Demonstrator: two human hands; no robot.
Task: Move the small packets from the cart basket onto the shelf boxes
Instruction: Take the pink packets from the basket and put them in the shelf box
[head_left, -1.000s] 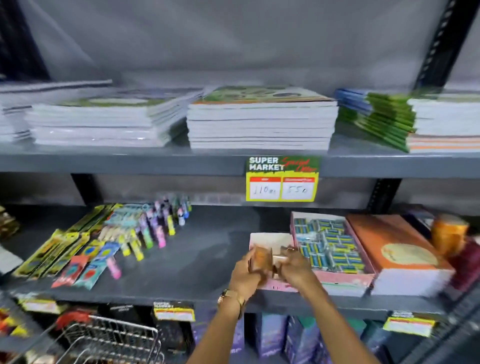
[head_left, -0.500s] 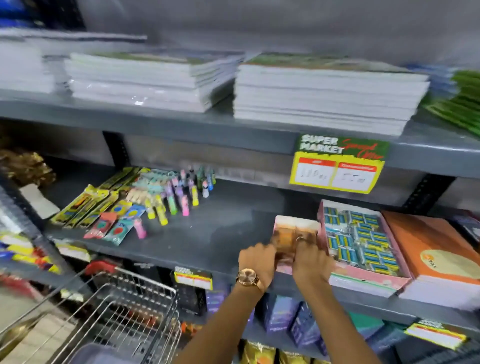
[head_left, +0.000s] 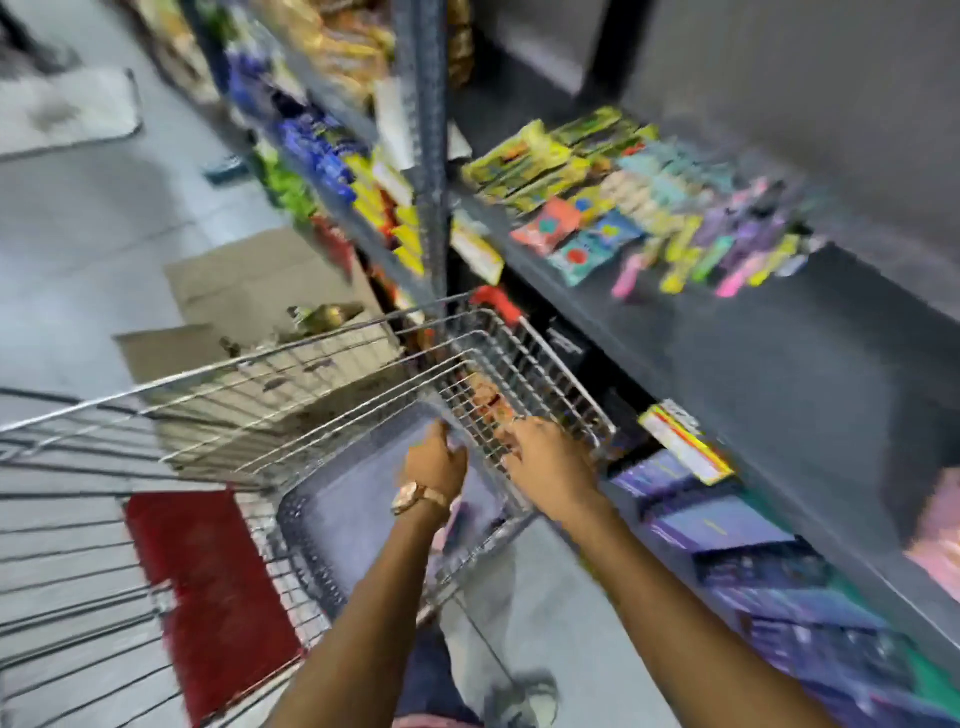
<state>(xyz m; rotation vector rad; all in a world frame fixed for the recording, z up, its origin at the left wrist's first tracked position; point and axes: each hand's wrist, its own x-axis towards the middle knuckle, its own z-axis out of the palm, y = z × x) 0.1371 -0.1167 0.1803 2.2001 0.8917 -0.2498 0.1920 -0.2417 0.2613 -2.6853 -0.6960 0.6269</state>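
Hands, wire-mesh cart basket, blurred

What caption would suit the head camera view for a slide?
Both hands, left hand and right hand, reach into the wire cart basket beside a stocked shelf.

Both forearms are bare, without sleeves. The left hand has a gold-toned wristwatch at its wrist; the right hand wears a ring.

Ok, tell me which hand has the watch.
The left hand: a gold-toned watch sits on its wrist. The right hand has a bare wrist.
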